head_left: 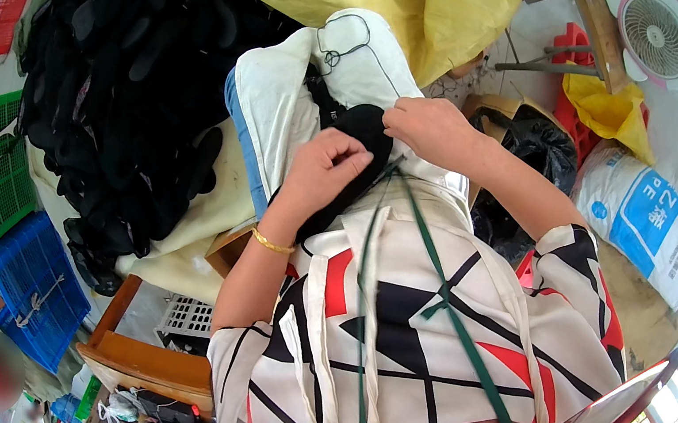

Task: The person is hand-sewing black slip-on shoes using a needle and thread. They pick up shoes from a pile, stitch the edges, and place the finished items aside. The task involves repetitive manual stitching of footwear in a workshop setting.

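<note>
A black, rounded, shoe-shaped piece [367, 124] lies across my lap on white cloth [275, 88]. My left hand [322, 173] is closed at its near left side, thumb and fingers curled together against it. At the right edge of the piece my right hand [426, 131] makes a pinch. A dark thread [379, 61] runs from these fingers up over the white cloth and ends in a tangled loop. Whether a needle is between the right fingertips is too small to tell. Another narrow black strip [324, 97] lies between the folds of the cloth.
A big heap of black shoe-shaped pieces [114, 97] rises at the left. Yellow sheeting [448, 5] spreads ahead. Rightward are a box with a black bag [538, 142], a white sack [643, 205] and a fan [657, 33]. Blue crates [32, 281] and a person stand far left.
</note>
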### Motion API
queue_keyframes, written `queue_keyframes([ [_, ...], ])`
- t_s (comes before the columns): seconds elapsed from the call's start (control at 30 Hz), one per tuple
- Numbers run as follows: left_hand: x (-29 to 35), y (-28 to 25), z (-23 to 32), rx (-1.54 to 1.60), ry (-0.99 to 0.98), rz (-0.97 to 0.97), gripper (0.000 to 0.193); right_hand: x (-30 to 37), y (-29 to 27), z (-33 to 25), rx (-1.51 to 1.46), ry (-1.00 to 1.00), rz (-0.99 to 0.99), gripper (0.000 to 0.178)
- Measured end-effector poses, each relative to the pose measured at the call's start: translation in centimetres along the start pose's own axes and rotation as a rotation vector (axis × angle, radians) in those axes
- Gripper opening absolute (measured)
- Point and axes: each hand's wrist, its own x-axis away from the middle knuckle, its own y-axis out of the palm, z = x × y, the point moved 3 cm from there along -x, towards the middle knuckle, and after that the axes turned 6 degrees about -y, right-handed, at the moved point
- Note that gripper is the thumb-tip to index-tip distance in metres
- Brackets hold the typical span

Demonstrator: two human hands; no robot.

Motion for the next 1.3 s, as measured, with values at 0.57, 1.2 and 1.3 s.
queue_keyframes([
  [0.57, 2.9, -0.1, 3.8, -0.27, -0.118, 0.195, 0.024, -0.2, 1.5, 2.8, -0.825, 0.332, 0.152, 0.034],
  [1.2, 6.1, -2.2, 3.0, 1.009, -0.027, 0.363, 0.026, -2.5, -1.5, -4.7, -0.912, 0.161, 0.322, 0.039],
  [1.3, 5.8, -2.3, 3.1, 0.966, -0.051, 0.349, 0.028, -2.5, -0.7, -4.2, -0.958, 0.186, 0.314, 0.038],
])
